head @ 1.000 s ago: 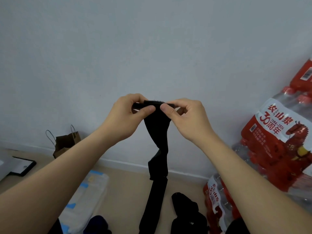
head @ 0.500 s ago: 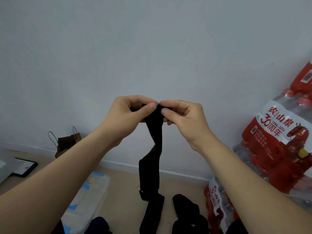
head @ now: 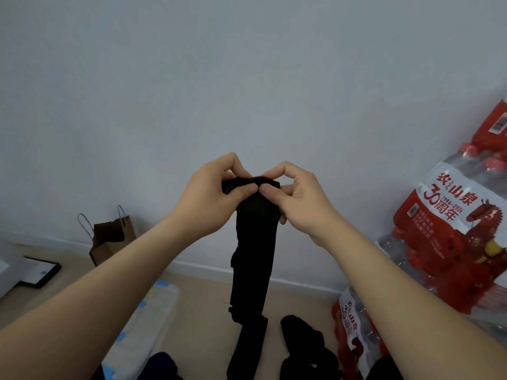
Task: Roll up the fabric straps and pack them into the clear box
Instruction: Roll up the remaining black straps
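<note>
Pinched between thumbs and curled fingers of the left hand (head: pixel 211 196) and right hand (head: pixel 299 198): the top end of a black fabric strap (head: pixel 255 242), held up, apparently for a tight first turn of the roll. Hanging straight below the grip, the rest of the strap, likely for flatness under its own weight. Low left of the strap, on the floor, the clear box (head: pixel 153 319); just right of its trailing end, a heap of black fabric (head: pixel 304 344), probably more straps. Farther left, a brown paper bag (head: pixel 112 237); far right, red-labelled water packs (head: pixel 450 242).

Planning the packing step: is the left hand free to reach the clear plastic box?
Probably not yet: the left hand and right hand both pinch the black fabric strap; nothing else blocks the clear plastic box below.
</note>
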A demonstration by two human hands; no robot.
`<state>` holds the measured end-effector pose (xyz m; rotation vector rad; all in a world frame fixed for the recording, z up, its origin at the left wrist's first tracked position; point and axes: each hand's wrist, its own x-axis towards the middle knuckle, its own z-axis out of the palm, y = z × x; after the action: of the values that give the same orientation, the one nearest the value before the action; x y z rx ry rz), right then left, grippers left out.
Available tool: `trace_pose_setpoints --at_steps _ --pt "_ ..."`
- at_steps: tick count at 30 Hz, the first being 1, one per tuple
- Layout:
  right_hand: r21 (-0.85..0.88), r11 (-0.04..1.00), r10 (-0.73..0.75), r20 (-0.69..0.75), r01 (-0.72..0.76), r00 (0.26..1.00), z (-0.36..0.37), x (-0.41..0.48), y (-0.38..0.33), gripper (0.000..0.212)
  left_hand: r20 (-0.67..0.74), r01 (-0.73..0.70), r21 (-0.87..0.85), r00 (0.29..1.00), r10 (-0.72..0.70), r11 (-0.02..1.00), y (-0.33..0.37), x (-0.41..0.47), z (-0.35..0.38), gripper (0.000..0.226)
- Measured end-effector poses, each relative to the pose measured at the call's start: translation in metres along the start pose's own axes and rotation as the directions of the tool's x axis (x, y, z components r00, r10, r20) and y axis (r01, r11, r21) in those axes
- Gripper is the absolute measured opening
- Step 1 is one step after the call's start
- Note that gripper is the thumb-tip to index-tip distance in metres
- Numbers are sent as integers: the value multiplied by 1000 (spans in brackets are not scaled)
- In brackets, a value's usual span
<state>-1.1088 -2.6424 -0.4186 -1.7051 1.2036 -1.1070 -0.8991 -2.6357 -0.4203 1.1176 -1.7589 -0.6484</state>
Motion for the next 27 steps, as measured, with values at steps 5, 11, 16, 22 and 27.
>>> trace_pose_setpoints --at_steps 5,11,16,22,27 --pt "64 998 -1 -10 2 1000 1 -1 1 11 9 54 -148 999 -53 987 -1 0 0 17" --pt "152 982 90 154 -114 984 -11 -1 3 20 -55 46 -22 997 -47 999 3 0 -5 20" --pt "65 996 63 67 -68 996 -6 1 5 11 -49 -27 116 998 32 993 6 -4 4 26" --pt "75 997 20 34 -23 999 -3 -1 4 15 51 128 -70 991 -124 989 6 -3 0 15" --pt "192 975 84 146 -111 986 -12 -2 1 19 36 121 -108 992 -118 987 6 -4 -1 27"
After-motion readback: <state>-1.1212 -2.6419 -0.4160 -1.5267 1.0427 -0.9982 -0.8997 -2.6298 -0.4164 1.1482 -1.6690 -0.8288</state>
